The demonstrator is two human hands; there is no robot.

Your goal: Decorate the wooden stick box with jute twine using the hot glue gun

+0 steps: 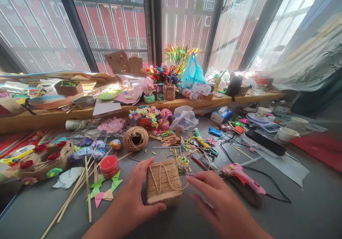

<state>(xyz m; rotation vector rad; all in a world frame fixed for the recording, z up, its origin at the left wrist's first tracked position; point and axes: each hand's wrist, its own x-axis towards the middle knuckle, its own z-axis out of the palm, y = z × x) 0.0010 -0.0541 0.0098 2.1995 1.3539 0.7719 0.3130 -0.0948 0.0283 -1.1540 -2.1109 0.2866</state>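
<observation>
A small square box wrapped in jute twine (165, 182) is at the bottom middle, with a loose strand zigzagging over its face and a bare strip along the near edge. My left hand (130, 196) grips its left side, the thumb along the near edge and the fingers at the far left corner. To the right of the box, my right hand (216, 196) is held with fingers stretched and apart, slightly blurred. A twine end curls from the box's right edge close to its fingertips. Behind the box lies a ball of jute twine (135, 139).
A pink hot glue gun (244, 178) lies at right with its black cord. Left are thin wooden sticks (72, 189), a red tub (109, 166) and folded paper stars (103, 191). Scissors and scraps lie behind. A crowded ledge (160, 107) runs below the windows.
</observation>
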